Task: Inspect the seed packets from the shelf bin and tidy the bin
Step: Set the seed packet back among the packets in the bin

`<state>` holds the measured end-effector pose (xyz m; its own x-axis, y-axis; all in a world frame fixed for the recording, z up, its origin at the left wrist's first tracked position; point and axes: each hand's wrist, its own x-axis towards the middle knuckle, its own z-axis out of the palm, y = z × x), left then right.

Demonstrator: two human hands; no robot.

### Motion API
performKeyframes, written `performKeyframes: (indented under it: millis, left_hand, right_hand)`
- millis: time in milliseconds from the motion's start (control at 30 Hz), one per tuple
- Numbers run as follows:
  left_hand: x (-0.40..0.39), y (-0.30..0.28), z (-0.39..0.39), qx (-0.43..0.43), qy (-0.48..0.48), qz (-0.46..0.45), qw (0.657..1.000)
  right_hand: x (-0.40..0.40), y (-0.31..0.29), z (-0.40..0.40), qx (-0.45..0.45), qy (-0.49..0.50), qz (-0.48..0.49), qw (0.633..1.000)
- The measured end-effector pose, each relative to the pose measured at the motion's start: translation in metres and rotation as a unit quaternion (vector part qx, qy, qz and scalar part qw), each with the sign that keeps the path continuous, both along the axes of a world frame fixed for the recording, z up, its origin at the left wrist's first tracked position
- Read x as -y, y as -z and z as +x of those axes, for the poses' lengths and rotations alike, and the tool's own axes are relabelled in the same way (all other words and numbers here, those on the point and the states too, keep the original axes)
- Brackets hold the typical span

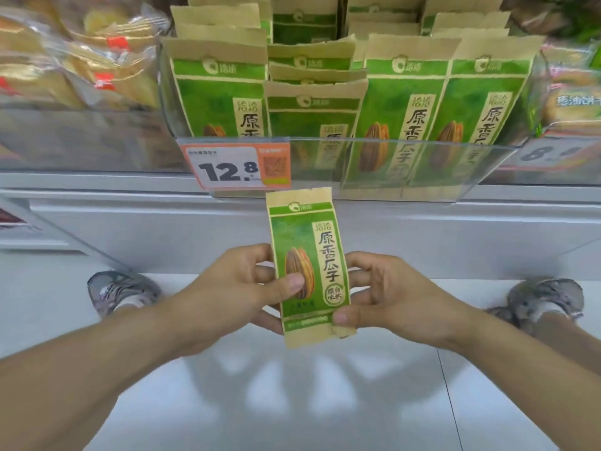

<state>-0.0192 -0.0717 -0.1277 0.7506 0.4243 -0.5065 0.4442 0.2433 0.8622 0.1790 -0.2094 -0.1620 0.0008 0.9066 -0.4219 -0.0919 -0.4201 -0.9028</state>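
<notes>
Seed packet (pixel 309 271), green with tan ends and a printed sunflower seed, stands upright in the air in front of the shelf, held between both hands over the pale floor (pixel 292 402). Left hand (pixel 234 288) pinches its left edge, thumb pressed on the front beside the printed seed and fingers curled behind. Right hand (pixel 390 297) pinches the lower right corner, thumb on the front and fingers curled at the right edge. Two grey shoes (pixel 123 291) show on the floor, one at each side. Farther off, just above the held packet, an orange price tag (pixel 235 167) reading 12.8 sits on the front of a clear shelf bin (pixel 422 170). More matching seed packets (pixel 403 109) stand upright in rows inside the bin. Bagged snacks (pixel 81 60) fill the bin to the left.
</notes>
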Motion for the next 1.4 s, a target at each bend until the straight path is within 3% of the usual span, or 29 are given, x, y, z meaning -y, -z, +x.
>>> performKeyframes:
  millis: [133,233,333,467,567,733,900,1000,1200,1400]
  left_hand:
    - [0.022,0.004,0.011,-0.049,-0.043,-0.018,0.998]
    - [0.046,0.004,0.036,-0.035,-0.093,0.005,0.995]
    - [0.061,0.003,0.049,-0.002,-0.080,0.043,0.996]
    - [0.084,0.012,0.038,-0.011,-0.051,0.021,0.998]
    - [0.096,0.014,0.031,0.009,-0.033,0.041,0.999]
    - [0.096,-0.003,0.035,0.087,-0.032,0.120,0.988]
    - [0.079,-0.016,0.045,0.148,-0.130,0.098,0.976]
    - [0.071,-0.008,0.046,0.161,-0.107,0.106,0.975]
    - [0.072,0.010,0.043,0.135,-0.055,0.072,0.987]
    - [0.072,0.015,0.049,0.107,-0.048,0.074,0.990]
  right_hand:
    - [0.008,0.013,-0.003,0.025,-0.022,-0.006,0.999]
    - [0.020,0.003,0.009,0.130,-0.004,0.004,0.991]
    - [0.034,-0.012,0.020,0.261,0.007,0.009,0.965]
    - [0.056,-0.026,0.025,0.318,-0.014,0.021,0.948]
    - [0.058,-0.032,0.020,0.310,-0.037,0.005,0.950]
    - [0.047,-0.061,0.007,0.231,0.053,0.017,0.971]
    - [0.039,-0.078,-0.005,0.100,0.087,0.015,0.991]
    - [0.039,-0.070,-0.014,0.057,0.103,0.001,0.993]
    - [0.028,-0.042,-0.022,0.107,0.143,-0.012,0.984]
    - [0.025,-0.034,-0.022,0.081,0.150,-0.036,0.985]
